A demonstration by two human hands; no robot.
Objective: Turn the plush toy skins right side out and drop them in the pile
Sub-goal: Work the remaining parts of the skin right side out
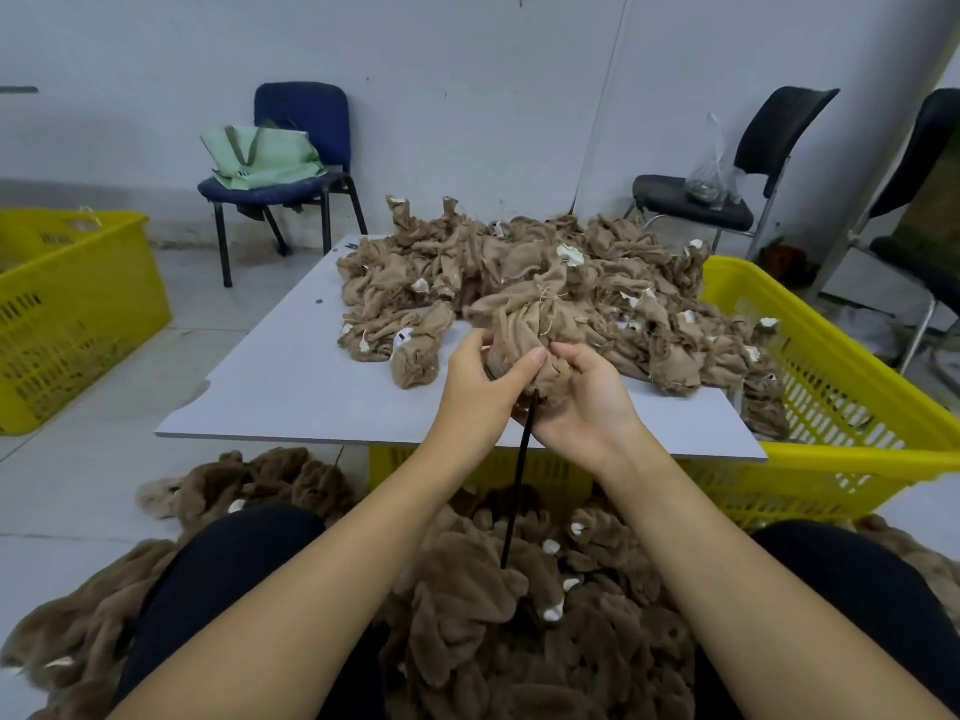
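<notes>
Left hand (480, 379) and right hand (582, 392) both grip one inside-out skin (524, 330) at the near edge of the worktop (291, 376), bunched over a black rod (519, 480). Not yet turned. Far side: large heap of unturned skins (519, 267). On the floor near the knees: pile (519, 615) of furry finished ones. Judged roughly half done.
</notes>
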